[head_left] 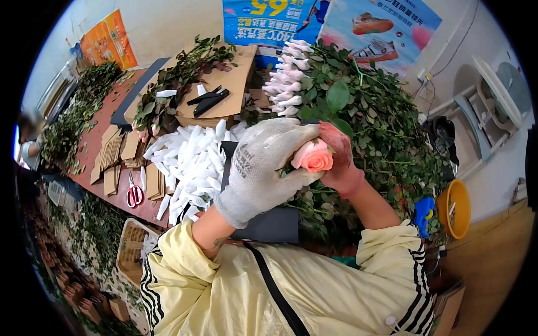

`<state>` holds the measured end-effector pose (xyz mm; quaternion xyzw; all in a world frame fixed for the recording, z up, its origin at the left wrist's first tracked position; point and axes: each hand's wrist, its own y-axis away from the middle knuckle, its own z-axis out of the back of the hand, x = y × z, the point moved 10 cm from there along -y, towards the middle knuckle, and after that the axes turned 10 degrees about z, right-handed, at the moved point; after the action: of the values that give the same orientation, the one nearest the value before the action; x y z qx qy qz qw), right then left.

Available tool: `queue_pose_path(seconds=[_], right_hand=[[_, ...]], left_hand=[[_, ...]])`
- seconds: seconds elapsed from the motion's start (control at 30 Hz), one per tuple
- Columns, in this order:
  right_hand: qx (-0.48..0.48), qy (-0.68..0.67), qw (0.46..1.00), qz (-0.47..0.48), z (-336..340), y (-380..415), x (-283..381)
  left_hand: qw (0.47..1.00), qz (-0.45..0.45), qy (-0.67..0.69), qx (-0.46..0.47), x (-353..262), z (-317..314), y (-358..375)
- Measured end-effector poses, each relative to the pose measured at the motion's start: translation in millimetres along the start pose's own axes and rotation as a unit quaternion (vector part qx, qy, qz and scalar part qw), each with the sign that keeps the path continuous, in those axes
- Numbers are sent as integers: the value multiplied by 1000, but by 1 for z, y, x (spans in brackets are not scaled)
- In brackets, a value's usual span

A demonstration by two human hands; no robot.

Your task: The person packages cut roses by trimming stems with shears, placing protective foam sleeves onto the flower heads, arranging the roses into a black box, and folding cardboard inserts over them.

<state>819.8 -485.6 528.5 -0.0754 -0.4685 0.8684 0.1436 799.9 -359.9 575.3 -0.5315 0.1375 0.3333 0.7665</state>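
A pink-orange rose [315, 156] is held between my two gloved hands, its bloom facing up toward me. My left hand [263, 162], in a grey-white glove, curves around the bloom's left side with thumb below and fingers above. My right hand [339, 162], in a reddish stained glove, is closed at the flower's right side. The stem is hidden by hands and foliage. Just beyond, white-sleeved roses [288, 78] are stacked beside a large heap of leafy stems [375, 112]. White foam sleeves [190, 157] are piled to the left.
Red-handled scissors [134, 195] and cardboard pieces [112, 154] lie on the red table [98, 193]. A black stapler-like tool [210, 102] rests on cardboard. An orange basin [454, 209], blue tape dispenser [424, 215] and white chair [476, 120] stand right; a wicker basket [128, 252] is lower left. Another person is far left.
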Motion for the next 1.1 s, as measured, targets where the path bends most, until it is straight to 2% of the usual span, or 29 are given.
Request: queue_pose_path(seconds=[0.03,0.1,0.13,0.17,0.23,0.3,0.37,0.43,0.47,0.5,0.57,0.6,0.67,0.7,0.77,0.8,0.83,0.87,0.9,0.97,1.0,1.03,1.07,1.1], right_hand=[[-1,2,1000,-3,4,1,0],[64,17,998,-21,3,3,-8],[91,-18,996,-4,6,1,-9],[194,-66,979,-5,6,-18,-7],[194,-151,968,-50,25,-15,-30],[184,-328,914,-150,26,-19,-52],[216,-315,905,-185,27,-28,-57],[362,-195,902,-129,11,-32,-43],[336,-170,910,-173,8,-17,-59],[336,-172,910,-173,5,-11,-63],[346,-294,865,-215,-9,0,-66],[347,-298,864,-213,-11,-8,-63],[460,-253,842,-124,-20,-20,-38],[460,-258,840,-123,-19,-21,-37],[383,-164,903,-103,0,-31,-51],[351,-167,914,-117,13,-32,-64],[309,-141,933,-119,28,-38,-79],[184,-132,957,-181,58,-45,-95],[47,-62,973,-219,97,-35,-124],[-67,64,969,-230,171,-34,-171],[-123,123,955,-241,208,-31,-193],[-187,156,954,-177,227,-40,-180],[-169,280,936,-130,256,-44,-173],[-180,349,912,-118,279,-42,-167]], left_hand=[[1000,-1,2,4,-2,0,-2],[1000,-11,-19,20,-7,-1,-4],[1000,-8,-21,20,-6,0,-5],[999,-29,-17,42,-9,-3,-5],[997,-46,-15,67,-13,-6,-4],[996,-48,-26,69,-15,-6,-3],[996,-41,-26,71,-15,-8,-2],[996,-45,-15,76,-15,-10,-2],[996,-44,-15,76,-14,-10,-2],[995,-39,-6,92,-13,-13,-2],[994,-30,-1,106,-9,-16,-1],[992,-50,-8,116,-11,-20,2],[986,-76,-28,147,-15,-26,7],[986,-71,-29,148,-17,-24,6],[991,-22,14,130,-12,-11,2],[997,-11,16,78,-5,0,5],[994,72,-20,83,13,7,12],[987,83,-80,115,27,12,25],[975,92,-139,149,44,15,39],[913,204,-157,316,91,3,80],[911,207,-152,323,101,3,94],[880,219,-185,378,117,-4,118],[846,228,-219,430,132,-9,139],[845,228,-214,434,142,-8,149]])
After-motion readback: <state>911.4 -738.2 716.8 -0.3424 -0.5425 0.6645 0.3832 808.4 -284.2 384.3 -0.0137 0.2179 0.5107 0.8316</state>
